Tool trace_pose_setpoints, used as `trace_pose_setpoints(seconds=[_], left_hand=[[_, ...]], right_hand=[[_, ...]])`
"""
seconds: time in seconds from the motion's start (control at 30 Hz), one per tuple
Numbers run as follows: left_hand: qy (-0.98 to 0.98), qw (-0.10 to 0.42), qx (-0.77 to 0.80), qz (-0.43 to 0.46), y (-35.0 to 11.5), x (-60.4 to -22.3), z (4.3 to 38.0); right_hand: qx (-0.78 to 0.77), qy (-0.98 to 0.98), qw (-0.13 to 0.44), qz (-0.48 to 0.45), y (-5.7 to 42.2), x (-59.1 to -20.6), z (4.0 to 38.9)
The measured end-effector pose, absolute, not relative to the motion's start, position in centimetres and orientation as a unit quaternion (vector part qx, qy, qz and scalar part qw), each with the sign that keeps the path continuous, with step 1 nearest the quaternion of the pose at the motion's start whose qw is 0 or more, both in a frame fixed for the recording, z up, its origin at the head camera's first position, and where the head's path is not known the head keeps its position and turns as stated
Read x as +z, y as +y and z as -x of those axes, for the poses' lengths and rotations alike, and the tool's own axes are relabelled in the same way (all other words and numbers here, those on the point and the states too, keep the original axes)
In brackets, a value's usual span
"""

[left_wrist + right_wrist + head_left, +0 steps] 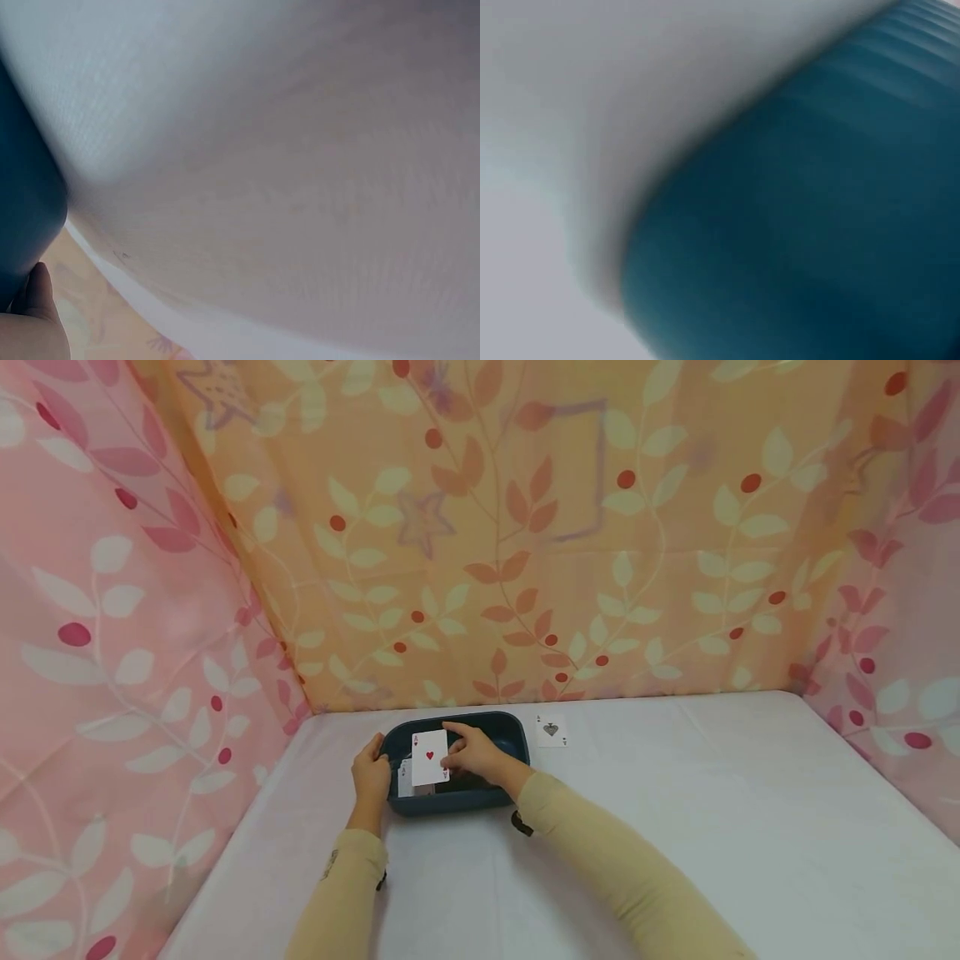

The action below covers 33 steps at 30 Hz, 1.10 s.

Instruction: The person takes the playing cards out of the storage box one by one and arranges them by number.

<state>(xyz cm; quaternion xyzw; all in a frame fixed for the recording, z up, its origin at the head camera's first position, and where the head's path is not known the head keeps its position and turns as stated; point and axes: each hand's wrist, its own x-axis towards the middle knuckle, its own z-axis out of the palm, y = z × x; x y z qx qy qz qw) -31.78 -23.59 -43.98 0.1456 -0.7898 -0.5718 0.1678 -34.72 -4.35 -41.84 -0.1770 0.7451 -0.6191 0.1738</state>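
A dark blue plastic basin (459, 804) stands near the back of the white-covered table. My left hand (371, 775) grips its left rim; in the left wrist view part of that hand (34, 322) lies against the basin's outer wall (26, 195). With thumb and fingers my right hand (478, 755) pinches an ace of hearts playing card (430, 758), face up over the basin's left half. Beneath it, another white card (404, 779) lies inside the basin, partly covered. Only the blurred basin wall (795, 225) and the cloth show in the right wrist view.
An ace of spades (552, 732) lies face up on the white tablecloth (675, 827), just right of the basin. Behind the table hangs an orange leaf-patterned curtain (510, 610). Pink curtains (112, 610) close off the left and right sides.
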Motion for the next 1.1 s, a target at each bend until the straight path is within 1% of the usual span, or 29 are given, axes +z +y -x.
trace_pose_setpoints(seconds=[0.43,0.77,0.97,1.1], left_hand=[[-0.799,0.186,-0.559,-0.123,-23.8,-43.9,31.3],[-0.801,0.174,-0.559,-0.127,-23.6,-43.6,31.3],[-0.795,0.164,-0.569,-0.131,-23.4,-43.5,31.3],[-0.793,0.173,-0.571,-0.127,-23.5,-43.6,31.3]], right_hand=[[-0.634,0.746,0.147,0.143,-1.5,-40.1,34.4],[-0.631,0.749,0.143,0.144,1.1,-39.5,34.7],[-0.630,0.753,0.142,0.125,2.8,-39.0,34.8],[-0.632,0.754,0.139,0.111,3.8,-38.9,34.7]])
